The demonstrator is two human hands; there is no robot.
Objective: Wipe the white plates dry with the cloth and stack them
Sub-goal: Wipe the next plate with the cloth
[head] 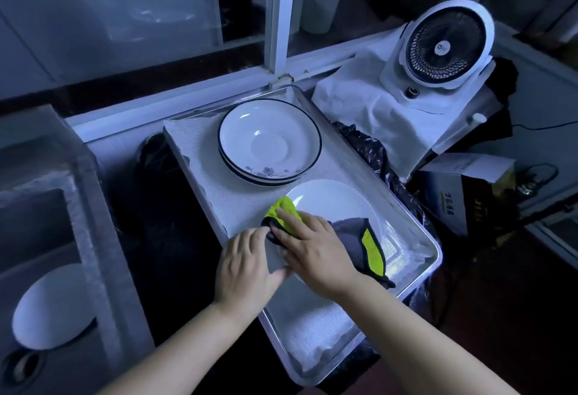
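Near right on the shallow steel tray (436, 254), the left hand (247, 265) pinches the rim of the plain white round plate (337, 204). The right hand (316, 251), fingers flat together, presses the green-and-grey cloth (283, 208) on it. It looks like mid-wipe; next it needs lifting onto the dark-rimmed white plates (269, 141) beyond.

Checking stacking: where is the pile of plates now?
Head view: the pile sits at the tray's far end, beyond the plate being wiped, left of the fan.
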